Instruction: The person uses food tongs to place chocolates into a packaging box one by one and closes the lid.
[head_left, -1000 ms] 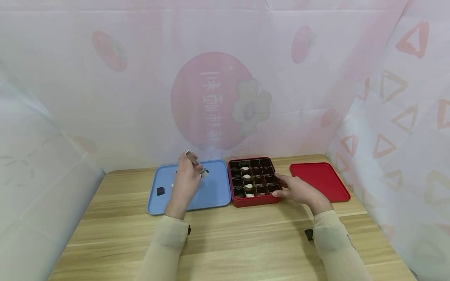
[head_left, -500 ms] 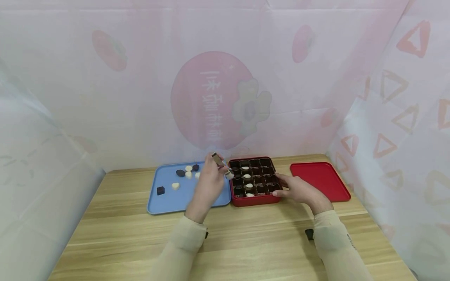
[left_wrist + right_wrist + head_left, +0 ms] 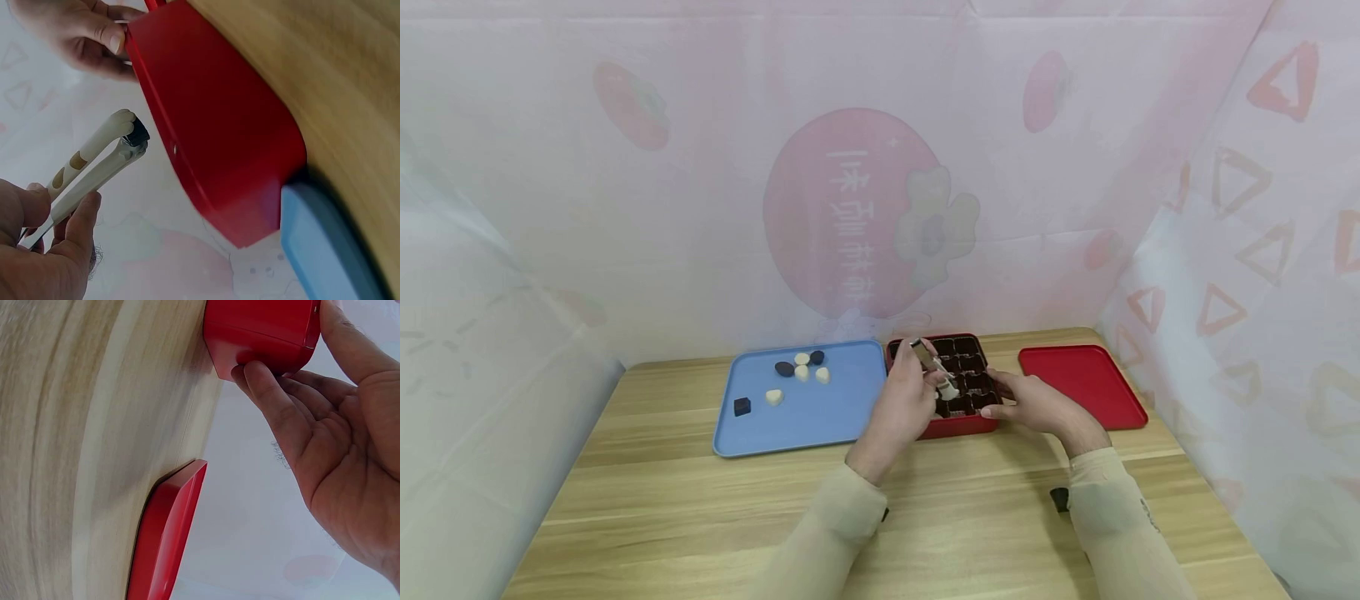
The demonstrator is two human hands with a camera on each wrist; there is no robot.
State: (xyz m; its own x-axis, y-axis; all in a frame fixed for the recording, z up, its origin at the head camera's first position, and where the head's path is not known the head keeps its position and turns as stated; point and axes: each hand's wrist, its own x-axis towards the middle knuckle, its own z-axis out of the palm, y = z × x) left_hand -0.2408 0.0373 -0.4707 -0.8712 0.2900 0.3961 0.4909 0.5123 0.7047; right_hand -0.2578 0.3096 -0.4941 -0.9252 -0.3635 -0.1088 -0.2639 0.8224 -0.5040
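My left hand (image 3: 904,402) holds a pair of tongs (image 3: 94,150), white with tan spots in the left wrist view. Between the tong tips sits a dark chocolate piece (image 3: 138,132). In the head view, the tips are over the right part of a red box (image 3: 955,428) divided into dark compartments. The left hand covers the box's left part, hiding what lies there. My right hand (image 3: 1041,404) grips the box's right side. Its thumb is at the rim near the front corner, and the fingers (image 3: 269,390) rest against the side wall.
Left of the box lies a blue tray (image 3: 842,417) with several white chocolates (image 3: 774,397) and dark ones (image 3: 785,369). A red lid (image 3: 1078,387) lies to the right on the wooden table (image 3: 955,525). A printed cloth (image 3: 700,208) stands behind.
My left hand has moved right with the tongs, from over the blue tray to over the box. The right hand keeps its place on the box.
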